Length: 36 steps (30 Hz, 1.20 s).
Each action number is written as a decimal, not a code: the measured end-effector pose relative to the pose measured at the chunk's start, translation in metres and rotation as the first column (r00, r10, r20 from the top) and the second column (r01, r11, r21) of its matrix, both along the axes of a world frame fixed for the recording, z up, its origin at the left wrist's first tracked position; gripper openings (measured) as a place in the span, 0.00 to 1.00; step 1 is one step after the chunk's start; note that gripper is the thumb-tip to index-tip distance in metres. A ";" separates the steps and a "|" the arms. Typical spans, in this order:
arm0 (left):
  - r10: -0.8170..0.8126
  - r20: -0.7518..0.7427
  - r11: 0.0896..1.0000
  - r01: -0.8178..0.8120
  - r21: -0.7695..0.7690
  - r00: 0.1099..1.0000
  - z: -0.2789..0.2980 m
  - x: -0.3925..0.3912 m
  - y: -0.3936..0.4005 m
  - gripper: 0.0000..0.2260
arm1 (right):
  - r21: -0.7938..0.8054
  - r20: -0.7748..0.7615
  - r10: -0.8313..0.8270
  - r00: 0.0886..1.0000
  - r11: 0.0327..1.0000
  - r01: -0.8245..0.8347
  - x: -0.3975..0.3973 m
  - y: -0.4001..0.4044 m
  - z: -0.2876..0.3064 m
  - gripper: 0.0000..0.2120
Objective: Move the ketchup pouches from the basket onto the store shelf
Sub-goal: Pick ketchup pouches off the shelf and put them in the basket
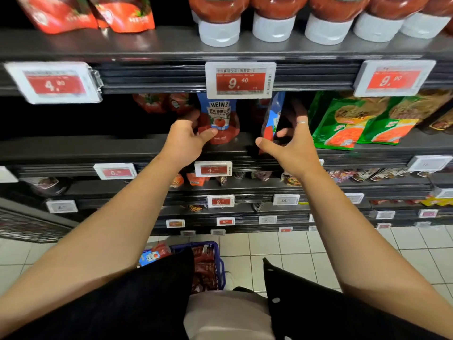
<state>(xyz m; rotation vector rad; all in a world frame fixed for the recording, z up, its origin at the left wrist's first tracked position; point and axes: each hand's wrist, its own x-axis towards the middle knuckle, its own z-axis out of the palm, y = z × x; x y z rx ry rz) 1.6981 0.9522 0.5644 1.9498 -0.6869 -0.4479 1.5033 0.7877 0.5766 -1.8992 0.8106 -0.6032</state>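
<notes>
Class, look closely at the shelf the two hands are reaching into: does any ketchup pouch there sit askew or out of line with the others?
Yes. The pouch by the right hand is turned edge-on, showing its side, while the Heinz pouch in the left hand faces front. Nothing looks spilled or torn.

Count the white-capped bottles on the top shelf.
5: a row along the top shelf, caps down, at and. More may hide behind or off-frame.
</notes>
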 end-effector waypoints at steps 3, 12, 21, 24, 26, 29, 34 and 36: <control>0.006 0.006 1.000 -0.006 0.030 1.000 0.003 -0.001 0.000 0.12 | 0.045 0.038 0.118 0.992 0.992 -0.120 0.000 -0.015 0.000 0.46; 0.120 0.138 0.992 -0.113 -0.060 0.983 0.004 -0.024 -0.010 0.21 | -0.217 -0.084 -0.186 0.979 0.962 0.164 0.029 -0.009 -0.003 0.30; 0.089 0.239 0.996 -0.089 -0.009 0.967 0.008 -0.011 -0.033 0.26 | -0.238 -0.153 -0.233 0.960 0.952 0.193 0.058 -0.011 -0.001 0.39; 0.073 0.239 0.997 -0.078 0.008 0.968 0.005 -0.005 -0.033 0.27 | -0.198 -0.178 -0.219 0.959 0.963 0.183 0.061 -0.013 -0.001 0.40; 0.061 0.234 0.998 -0.067 0.018 0.970 0.003 -0.005 -0.029 0.26 | -0.176 -0.172 -0.222 0.960 0.966 0.192 0.058 -0.013 -0.001 0.40; 0.065 0.233 0.998 -0.061 -0.024 0.970 0.002 -0.007 -0.019 0.27 | -0.205 -0.190 -0.258 0.947 0.954 0.219 0.050 -0.010 -0.006 0.38; 0.100 0.224 0.989 -0.121 0.084 0.969 0.000 0.000 0.013 0.19 | -0.232 -0.167 -0.292 0.942 0.940 0.250 0.030 0.001 -0.016 0.25; 0.124 0.216 0.984 -0.148 0.099 0.969 -0.003 0.001 0.031 0.15 | -0.240 -0.141 -0.272 0.952 0.942 0.233 0.021 0.007 -0.018 0.23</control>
